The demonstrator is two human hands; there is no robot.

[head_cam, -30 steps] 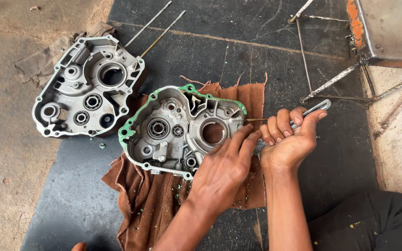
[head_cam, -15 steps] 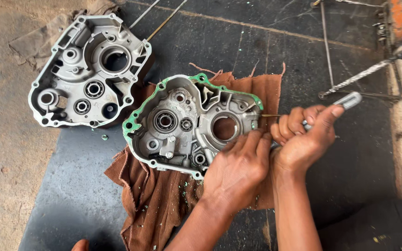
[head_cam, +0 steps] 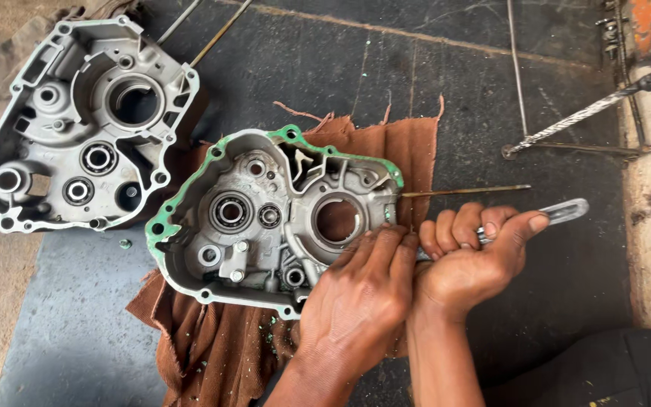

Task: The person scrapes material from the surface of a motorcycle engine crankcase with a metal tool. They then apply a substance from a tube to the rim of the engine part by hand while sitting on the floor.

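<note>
So my right hand (head_cam: 469, 264) was fisted tight round a flat metal tool (head_cam: 559, 213), its handle end sticking out past my thumb up and to the rt. Long axis ran low-left to high-right, aimed at the rt edge of the engine case half (head_cam: 280, 218); working tip was hidden under my hands, couldn't tell where it touched. My left hand (head_cam: 363, 301) lay flat w/ fingers (head_cam: 389, 245) pressed narrow together on the case's lower rt rim, nearer the case than the other. Case sat open side up on a brown rag (head_cam: 212, 339) on the dark floor mat (head_cam: 325, 68), green gasket (head_cam: 171, 218) round its edge. Second case half (head_cam: 77, 128) lay well apart, up-left, bare metal. A thin rod (head_cam: 465, 191) lay just above my rt knuckles. No labels or packages I could see.
</note>
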